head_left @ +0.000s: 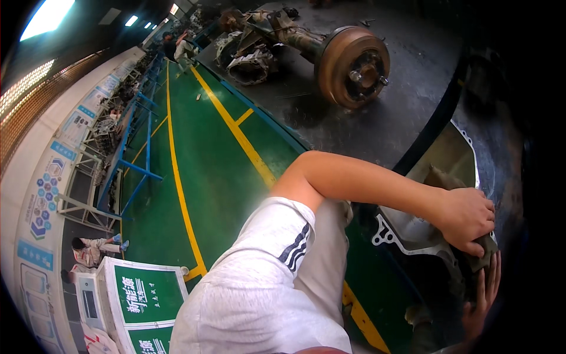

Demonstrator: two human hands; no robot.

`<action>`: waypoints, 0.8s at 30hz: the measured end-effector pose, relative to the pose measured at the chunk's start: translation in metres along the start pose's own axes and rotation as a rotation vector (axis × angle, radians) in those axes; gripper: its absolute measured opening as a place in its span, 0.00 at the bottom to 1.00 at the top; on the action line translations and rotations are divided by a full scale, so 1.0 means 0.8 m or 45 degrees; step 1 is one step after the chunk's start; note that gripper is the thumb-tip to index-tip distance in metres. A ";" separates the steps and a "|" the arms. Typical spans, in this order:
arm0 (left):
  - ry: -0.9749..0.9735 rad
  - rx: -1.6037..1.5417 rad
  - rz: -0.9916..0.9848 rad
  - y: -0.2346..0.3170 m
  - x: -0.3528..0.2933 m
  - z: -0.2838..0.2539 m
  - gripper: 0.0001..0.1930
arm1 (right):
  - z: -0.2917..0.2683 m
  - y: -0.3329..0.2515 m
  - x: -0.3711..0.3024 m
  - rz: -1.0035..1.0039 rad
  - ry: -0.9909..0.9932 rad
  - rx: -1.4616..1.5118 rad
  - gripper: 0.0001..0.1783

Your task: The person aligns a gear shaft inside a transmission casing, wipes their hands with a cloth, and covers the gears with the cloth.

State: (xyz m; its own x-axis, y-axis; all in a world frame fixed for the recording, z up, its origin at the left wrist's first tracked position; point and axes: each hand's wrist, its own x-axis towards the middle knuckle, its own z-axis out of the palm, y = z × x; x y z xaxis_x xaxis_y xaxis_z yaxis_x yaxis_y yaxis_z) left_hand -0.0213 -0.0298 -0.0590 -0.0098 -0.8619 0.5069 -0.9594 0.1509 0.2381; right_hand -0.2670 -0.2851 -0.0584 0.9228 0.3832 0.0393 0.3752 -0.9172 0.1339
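My left hand (467, 219) is closed over a brownish rag (445, 179) and presses it against a metal housing (453, 154). The rag's far end sticks out beyond the hand, and another part of it shows by the thumb. The housing looks like a shallow metal casing with a pale, bolt-holed flange around its rim; my forearm covers part of it. My right hand (486, 295) is close below, at the dim right edge of the view. Its fingers are stretched out, with the tips near the rag's near end, and its palm is mostly in shadow.
A dark workbench (407, 71) carries a rusty brake drum (354, 68) on an axle and an open metal casing (250, 66). Left of it runs a green floor (224, 177) with yellow lines. Blue racks (138, 168), a green-and-white cabinet (144, 292) and other people stand farther off.
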 end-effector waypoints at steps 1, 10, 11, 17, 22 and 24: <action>-0.020 -0.011 -0.003 0.002 0.001 0.000 0.32 | 0.005 0.003 -0.006 -0.012 0.007 -0.047 0.41; 0.011 0.036 0.011 0.000 0.000 0.007 0.31 | 0.016 0.006 -0.004 -0.235 0.126 -0.346 0.39; 0.009 0.035 0.010 0.001 0.001 0.006 0.31 | 0.013 0.009 -0.004 -0.205 0.124 -0.279 0.39; 0.010 0.044 0.000 -0.001 -0.001 0.007 0.32 | -0.006 0.019 0.018 -0.029 0.064 0.005 0.42; 0.033 0.074 0.003 -0.003 -0.002 0.010 0.33 | -0.014 0.017 0.022 0.014 0.003 0.153 0.41; 0.026 0.077 0.006 -0.003 -0.002 0.008 0.33 | -0.012 0.017 0.022 0.024 0.009 0.167 0.42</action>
State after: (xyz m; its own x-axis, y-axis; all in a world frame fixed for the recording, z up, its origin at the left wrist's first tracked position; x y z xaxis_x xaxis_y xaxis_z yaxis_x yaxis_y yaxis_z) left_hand -0.0211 -0.0313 -0.0655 -0.0095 -0.8512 0.5248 -0.9746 0.1253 0.1856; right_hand -0.2466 -0.2898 -0.0465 0.9295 0.3658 0.0479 0.3661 -0.9306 0.0024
